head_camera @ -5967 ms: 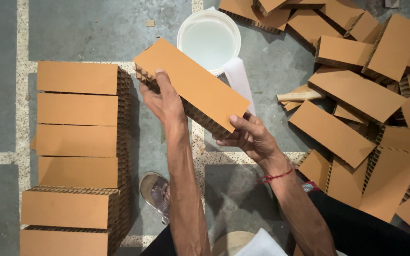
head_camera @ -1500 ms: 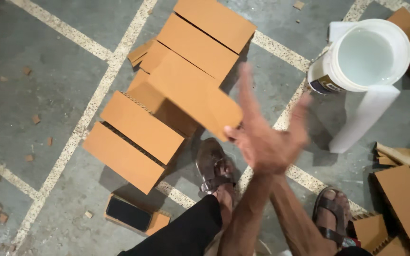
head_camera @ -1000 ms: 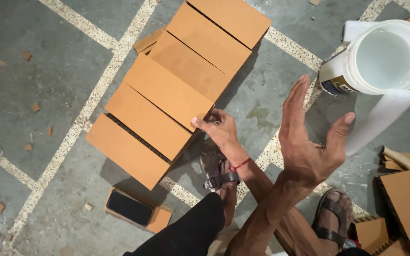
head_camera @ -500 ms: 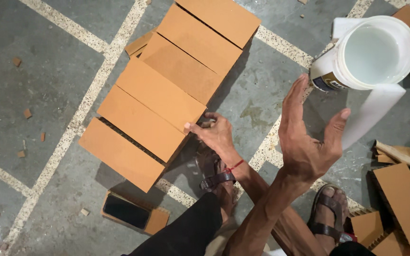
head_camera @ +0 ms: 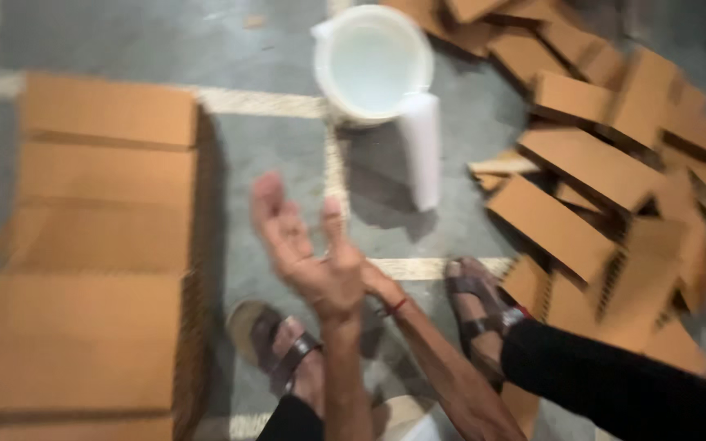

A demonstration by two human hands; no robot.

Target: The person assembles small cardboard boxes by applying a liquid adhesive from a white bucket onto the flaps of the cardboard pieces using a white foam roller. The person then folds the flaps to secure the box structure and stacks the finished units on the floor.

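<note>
While the view was blurred by motion, this much could be made out:

Left hand: the left hand (head_camera: 316, 257) was raised above the floor, fingers spread apart, palm empty, touching nothing.

Right hand: the right hand (head_camera: 373, 282) sat just behind the left one and was mostly hidden; whether it was spread or closed I could not tell. A red thread (head_camera: 395, 307) circled its wrist.

Nearest work: the stacked cardboard pieces (head_camera: 100, 245) lay in a neat column to the left of the hands, apart from them.

Other stock: the loose cardboard pieces (head_camera: 606, 171) lay scattered to the right, farther off.

Ahead of the hands: a white bucket (head_camera: 372, 61) with a white roll (head_camera: 422, 147) touching it.

Handling, as I judged it: each piece looked light, stiff and dry, with fluted edges that would crush; best taken by the two short ends or flat under the long sides.
</note>
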